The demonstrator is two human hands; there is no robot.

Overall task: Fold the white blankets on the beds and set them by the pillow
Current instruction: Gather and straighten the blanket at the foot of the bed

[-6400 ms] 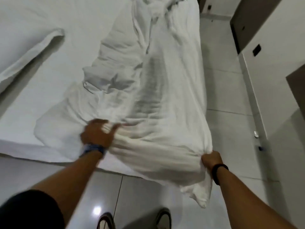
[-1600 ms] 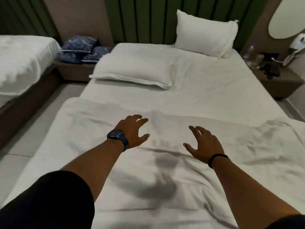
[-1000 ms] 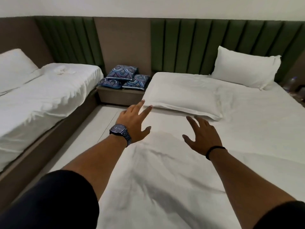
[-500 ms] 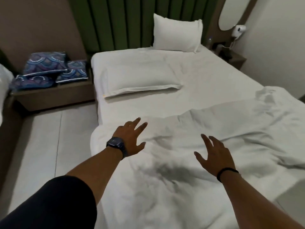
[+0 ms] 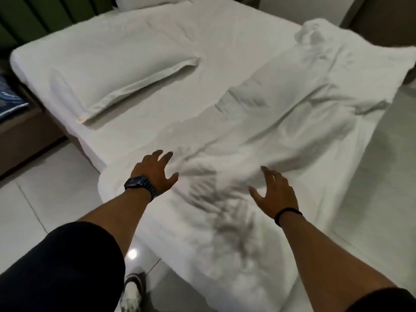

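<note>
A rumpled white blanket (image 5: 281,122) lies spread across the foot half of the bed (image 5: 144,122), its far end bunched at the upper right. A flat white pillow (image 5: 117,70) rests on the sheet at the upper left. My left hand (image 5: 155,172), with a dark watch on the wrist, hovers open over the blanket's near left edge. My right hand (image 5: 274,192), with a black band on the wrist, is open with spread fingers just above the blanket's near fold. Neither hand holds cloth.
Pale tiled floor (image 5: 45,199) runs along the bed's left side and near corner. A low wooden side table (image 5: 24,134) with a blue patterned cushion (image 5: 9,100) stands at the far left. Green padded headboard panels (image 5: 33,16) rise behind. My shoe (image 5: 132,291) shows below.
The view has tipped down and swung right, toward the foot of the bed. Both hands have stayed open over the blanket, the right one now closer to the fold.
</note>
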